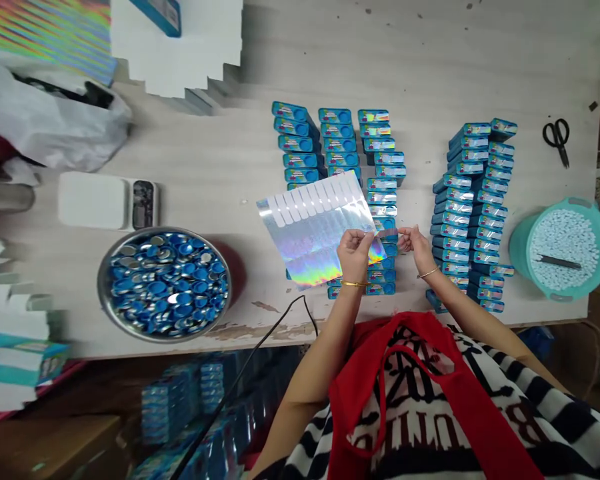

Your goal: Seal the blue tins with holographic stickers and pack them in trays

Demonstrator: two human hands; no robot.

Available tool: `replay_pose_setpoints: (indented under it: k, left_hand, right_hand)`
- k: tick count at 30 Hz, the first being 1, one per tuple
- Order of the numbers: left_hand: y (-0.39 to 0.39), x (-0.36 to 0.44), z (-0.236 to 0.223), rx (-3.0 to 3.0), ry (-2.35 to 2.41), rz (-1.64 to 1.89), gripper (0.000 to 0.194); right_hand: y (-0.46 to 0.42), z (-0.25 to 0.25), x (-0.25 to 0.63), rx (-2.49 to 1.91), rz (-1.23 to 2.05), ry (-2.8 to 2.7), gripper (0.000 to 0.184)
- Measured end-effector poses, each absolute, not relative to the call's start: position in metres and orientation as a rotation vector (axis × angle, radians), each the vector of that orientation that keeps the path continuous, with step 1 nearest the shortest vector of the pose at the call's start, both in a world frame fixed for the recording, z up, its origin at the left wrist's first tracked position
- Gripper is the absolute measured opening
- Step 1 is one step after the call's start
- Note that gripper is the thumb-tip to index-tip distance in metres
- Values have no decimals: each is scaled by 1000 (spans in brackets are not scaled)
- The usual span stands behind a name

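My left hand (355, 255) is closed on the right edge of a shiny holographic sticker sheet (325, 243). Along the sheet's upper part runs a row of white backing gaps where labels have been peeled off. In a pinch, my right hand (416, 247) holds the end of a small shiny sticker strip (389, 233). The strip spans the space between both hands, and its left end lies close to my left fingertips. Below the hands and sheet stand rows of small blue boxes (381, 198), several with shiny labels on top. The sheet hides part of the left rows.
More labelled blue boxes (453, 217) stand to the right, beside a turquoise tub (519, 250) of white pellets and black scissors (557, 141). On the left are a steel bowl (103, 293) of blue-and-silver caps and a white scale (94, 200). A black cable (273, 333) crosses the front edge.
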State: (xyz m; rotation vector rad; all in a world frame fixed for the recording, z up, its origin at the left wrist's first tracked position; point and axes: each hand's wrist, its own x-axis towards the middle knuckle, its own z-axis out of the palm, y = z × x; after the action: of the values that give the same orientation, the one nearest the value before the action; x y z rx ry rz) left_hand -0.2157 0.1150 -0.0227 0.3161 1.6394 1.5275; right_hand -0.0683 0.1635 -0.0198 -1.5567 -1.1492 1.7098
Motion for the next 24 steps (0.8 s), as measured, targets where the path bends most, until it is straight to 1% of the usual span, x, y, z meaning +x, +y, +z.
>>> replay_pose_setpoints:
  k: [1,3,6,10,14,20,24]
  left_hand:
    - [121,-213,-26,336,1638,1526,35]
    - [130,-209,-32,387,1650,1511,33]
    - [141,-207,-43,505,1730,1436,25]
    - [146,-209,-54,813,1981,1216,15]
    - [148,-212,-62,1100,2176,978,13]
    - [150,-208,-64,1162,2303,786,10]
    - [152,-205,-62,1144,2336,712,10]
  right_hand:
    - [166,-23,-68,-1551,1698,-1159,73]
    - [170,-28,-70,-1512,1658,-1184,64]
    - [177,-36,-74,-1491,1545,-1225,53]
    - [183,-51,-71,-1516,1357,-1407,40]
    - [183,-66,-64,-1516,1233,-1577,31]
    - [182,-83,-60,-1597,1159,-1714,29]
    - [183,-94,-60,-1604,1209,-1730,30]
